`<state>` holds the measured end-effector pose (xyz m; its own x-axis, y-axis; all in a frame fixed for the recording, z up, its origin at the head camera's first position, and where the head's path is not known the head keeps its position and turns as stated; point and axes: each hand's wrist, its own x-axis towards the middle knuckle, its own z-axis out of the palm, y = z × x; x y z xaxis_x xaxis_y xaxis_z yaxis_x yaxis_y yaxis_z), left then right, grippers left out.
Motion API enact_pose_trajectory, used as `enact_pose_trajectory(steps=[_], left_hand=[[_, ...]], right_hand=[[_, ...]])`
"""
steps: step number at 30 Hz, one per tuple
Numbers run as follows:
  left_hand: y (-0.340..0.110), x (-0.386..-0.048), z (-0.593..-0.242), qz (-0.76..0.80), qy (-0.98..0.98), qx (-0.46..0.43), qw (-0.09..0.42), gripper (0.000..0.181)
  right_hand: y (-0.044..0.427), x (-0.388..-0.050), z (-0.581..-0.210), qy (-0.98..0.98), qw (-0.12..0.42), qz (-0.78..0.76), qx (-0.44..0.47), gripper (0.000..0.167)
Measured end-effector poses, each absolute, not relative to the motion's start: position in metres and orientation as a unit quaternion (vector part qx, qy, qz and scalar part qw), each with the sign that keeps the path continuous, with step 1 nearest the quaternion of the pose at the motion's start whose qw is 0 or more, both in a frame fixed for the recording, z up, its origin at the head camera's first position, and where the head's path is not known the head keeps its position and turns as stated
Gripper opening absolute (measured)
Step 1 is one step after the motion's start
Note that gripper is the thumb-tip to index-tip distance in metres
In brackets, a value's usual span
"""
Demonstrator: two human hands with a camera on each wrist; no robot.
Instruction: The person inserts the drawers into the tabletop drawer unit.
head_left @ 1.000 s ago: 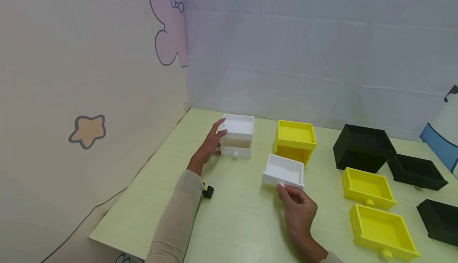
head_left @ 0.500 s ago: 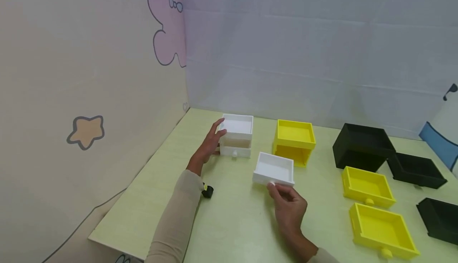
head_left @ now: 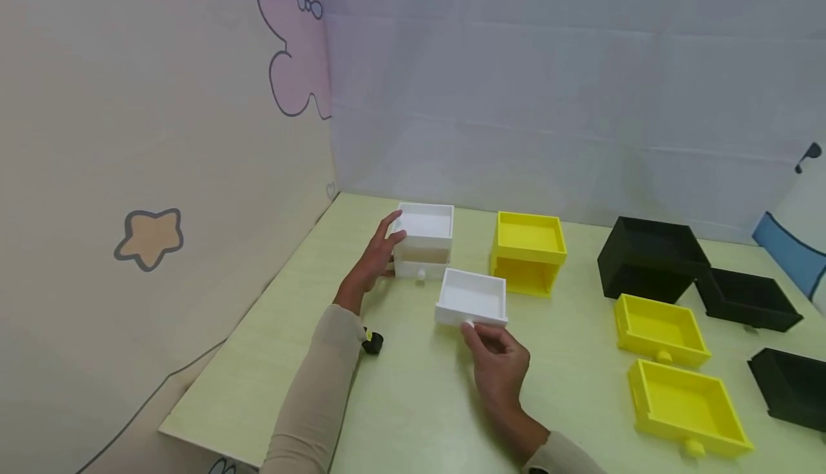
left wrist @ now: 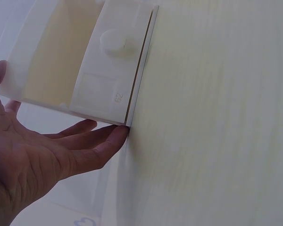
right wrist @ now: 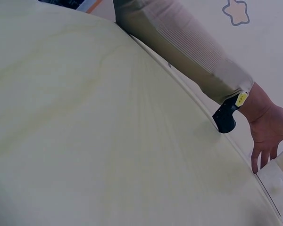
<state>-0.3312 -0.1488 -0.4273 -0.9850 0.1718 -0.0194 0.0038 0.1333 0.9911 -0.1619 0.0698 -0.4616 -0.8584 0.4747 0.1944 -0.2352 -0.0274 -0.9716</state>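
A small white cabinet stands at the back left of the table, its lower drawer pushed in and the upper slot empty. My left hand rests against its left side, fingers extended along the wall and the thumb near the top front edge. Between thumb and fingers, my right hand pinches the knob of a loose white drawer. That drawer is held level above the table, in front and to the right of the white cabinet. In the right wrist view the held drawer cannot be made out.
To the right stand a yellow cabinet and a black cabinet. Two yellow drawers and two black drawers lie on the table in front. Walls close in at the left and back.
My right hand has carried the white drawer leftward, closer to the white cabinet's front. The left hand has stayed at the cabinet's side, and the head view has shifted slightly.
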Motion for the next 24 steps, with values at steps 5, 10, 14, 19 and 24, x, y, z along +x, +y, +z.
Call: enact_pose_trajectory(steps=[5,10,14,19,24], left_hand=[[-0.148,-0.329,-0.422,0.658,0.748,0.061,0.070,0.055],[-0.148,-0.332,-0.423,0.658,0.747,0.062,0.070,0.055],[-0.148,-0.334,-0.428,0.657,0.749,0.058,0.063,0.055],[-0.148,-0.333,-0.427,0.655,0.751,0.055,0.060,0.055],[-0.147,-0.332,-0.428,0.656,0.750,0.056,0.058,0.055]], right_hand=[[0.066,-0.163,-0.462,-0.653,0.249,0.709,-0.089,0.016],[0.064,-0.164,-0.463,-0.657,0.250,0.706,-0.086,0.016],[0.062,-0.166,-0.463,-0.655,0.250,0.708,-0.081,0.017],[0.056,-0.165,-0.458,-0.658,0.248,0.706,-0.079,0.015],[0.051,-0.156,-0.437,-0.663,0.249,0.703,-0.066,0.014]])
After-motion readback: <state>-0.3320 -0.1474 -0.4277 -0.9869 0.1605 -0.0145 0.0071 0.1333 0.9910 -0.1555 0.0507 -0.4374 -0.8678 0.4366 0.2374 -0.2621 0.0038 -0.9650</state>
